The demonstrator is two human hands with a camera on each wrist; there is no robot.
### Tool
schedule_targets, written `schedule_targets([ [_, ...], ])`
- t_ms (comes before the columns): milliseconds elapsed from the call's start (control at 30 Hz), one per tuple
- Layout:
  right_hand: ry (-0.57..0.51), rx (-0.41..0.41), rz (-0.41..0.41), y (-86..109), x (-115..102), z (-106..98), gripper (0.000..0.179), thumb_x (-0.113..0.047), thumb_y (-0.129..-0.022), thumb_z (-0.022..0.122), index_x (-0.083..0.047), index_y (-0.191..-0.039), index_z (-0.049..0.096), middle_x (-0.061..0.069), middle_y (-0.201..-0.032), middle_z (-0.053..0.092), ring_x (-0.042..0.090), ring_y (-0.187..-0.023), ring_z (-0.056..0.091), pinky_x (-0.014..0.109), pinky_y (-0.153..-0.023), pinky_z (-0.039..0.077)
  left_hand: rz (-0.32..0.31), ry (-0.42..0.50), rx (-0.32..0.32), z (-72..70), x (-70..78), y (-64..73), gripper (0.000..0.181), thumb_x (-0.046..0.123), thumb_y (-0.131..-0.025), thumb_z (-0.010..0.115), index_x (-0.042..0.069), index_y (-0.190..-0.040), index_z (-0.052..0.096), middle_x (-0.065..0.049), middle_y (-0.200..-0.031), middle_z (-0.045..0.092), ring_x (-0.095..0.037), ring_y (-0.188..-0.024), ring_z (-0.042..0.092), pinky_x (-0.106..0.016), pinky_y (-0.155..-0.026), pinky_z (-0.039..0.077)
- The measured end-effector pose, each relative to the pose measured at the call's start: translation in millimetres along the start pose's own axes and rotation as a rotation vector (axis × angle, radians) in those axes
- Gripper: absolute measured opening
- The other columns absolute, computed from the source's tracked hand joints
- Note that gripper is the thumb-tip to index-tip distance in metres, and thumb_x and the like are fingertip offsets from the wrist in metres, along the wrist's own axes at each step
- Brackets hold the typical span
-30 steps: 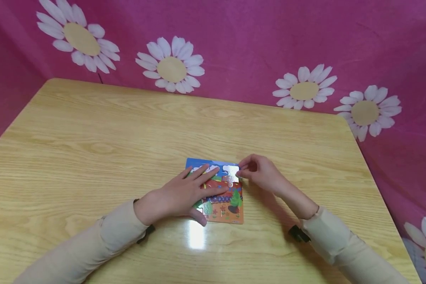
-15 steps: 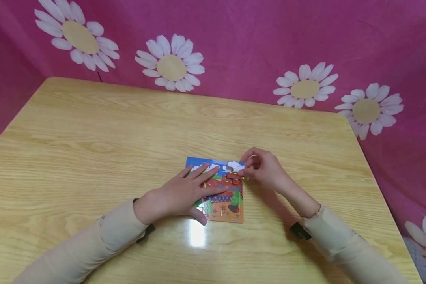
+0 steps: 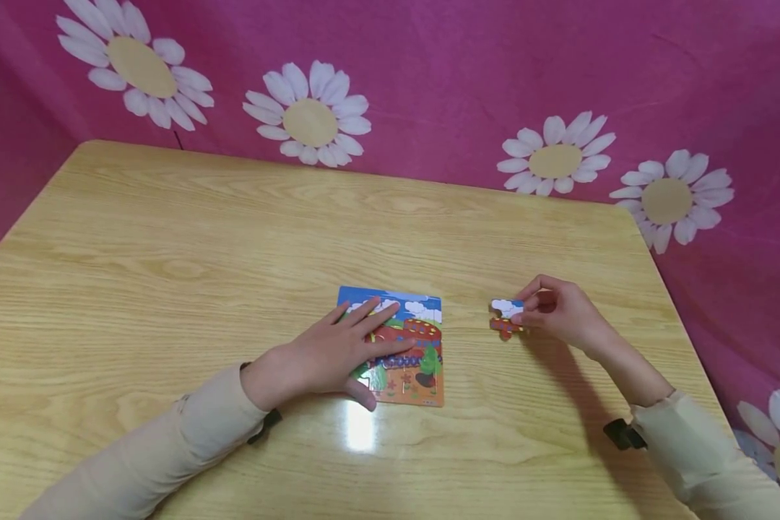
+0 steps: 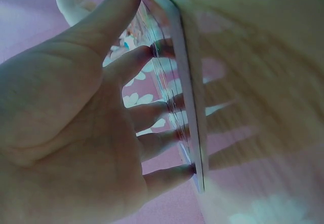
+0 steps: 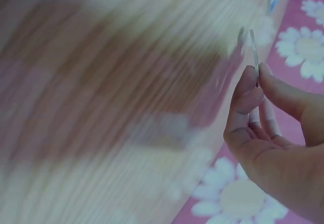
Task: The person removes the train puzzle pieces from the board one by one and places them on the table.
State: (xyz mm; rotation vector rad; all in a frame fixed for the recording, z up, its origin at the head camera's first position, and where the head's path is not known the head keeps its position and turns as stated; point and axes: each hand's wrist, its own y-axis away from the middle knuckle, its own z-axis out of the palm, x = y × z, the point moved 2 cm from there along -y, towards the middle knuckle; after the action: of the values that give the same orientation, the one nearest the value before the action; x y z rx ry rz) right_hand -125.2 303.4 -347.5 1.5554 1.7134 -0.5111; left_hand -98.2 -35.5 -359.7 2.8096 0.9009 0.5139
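A: Step in hand?
B: Probably piece handling. Right hand [image 3: 562,315] pinches a puzzle piece [image 3: 506,309], apart from the puzzle board [image 3: 422,394], to its right; left hand [image 3: 328,359], fingers spread, rests on the board.
A: Next move?
B: Likely calls for a steady pinch.
A: Surroundings?
B: Wood-grain table [image 3: 201,231]; pink daisy-print cloth [image 3: 429,65] behind.

Table [image 3: 188,217], pale wood-grain, far corners rounded. Bright light patch [image 3: 360,427] on its near part. Magenta cloth [image 3: 429,87] beyond and down both sides, printed with white daisies [image 3: 310,123], cream-centred: four near the far edge, one cut off at lower right. Short dark line [image 3: 178,140] below the leftmost, perhaps a seam.
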Motion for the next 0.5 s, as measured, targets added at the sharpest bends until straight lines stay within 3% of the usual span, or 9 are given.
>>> schedule_targets([
  [300, 0.063, 0.048, 0.039, 10.7, 38, -29, 0.025, 0.005, -0.085, 0.071, 0.012, -0.104, 0.058, 0.008, -0.08, 0.061, 0.004, -0.07, 0.056, 0.023, -0.06, 0.054, 0.0, -0.008, 0.003, 0.6, 0.0, 0.1, 0.087, 0.063, -0.078, 0.066, 0.03, -0.153, 0.036, -0.01, -0.163, 0.012, -0.035, -0.149, 0.008, -0.059, -0.114, 0.018],
  [500, 0.118, 0.06, 0.056, 12.8, 51, -41, 0.023, 0.003, -0.087, 0.069, 0.014, -0.106, 0.059, 0.011, -0.085, 0.065, 0.003, -0.07, 0.056, 0.023, -0.059, 0.052, 0.005, -0.013, 0.007, 0.4, 0.0, 0.0, 0.088, 0.063, -0.079, 0.066, 0.03, -0.154, 0.035, -0.011, -0.163, 0.013, -0.035, -0.148, 0.009, -0.06, -0.114, 0.018],
])
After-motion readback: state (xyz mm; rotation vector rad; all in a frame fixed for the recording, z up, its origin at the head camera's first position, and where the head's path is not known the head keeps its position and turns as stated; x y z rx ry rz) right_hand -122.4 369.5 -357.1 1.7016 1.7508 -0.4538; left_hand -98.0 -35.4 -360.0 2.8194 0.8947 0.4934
